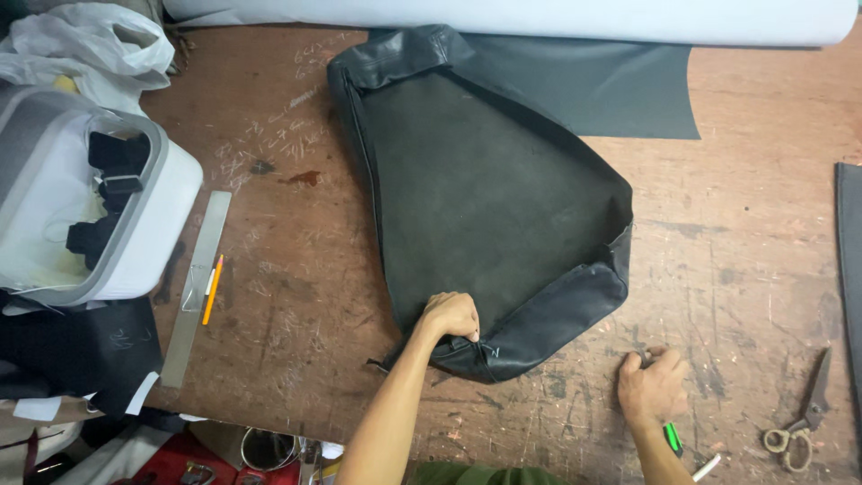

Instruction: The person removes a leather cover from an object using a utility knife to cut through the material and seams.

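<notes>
A black leather seat cover [485, 198] lies inside out on the brown worktable [736, 242], its grey backing facing up. My left hand [452, 316] grips the cover's near edge at a seam. My right hand [653, 386] rests on the table to the right of the cover, closed around a green-tipped marker [672, 438].
Scissors [805, 409] lie at the right. A metal ruler [196, 283] and an orange pencil [212, 289] lie at the left beside a white and grey case [135, 224]. A grey leather sheet [602, 85] and a pale fabric roll [539, 13] lie at the far edge.
</notes>
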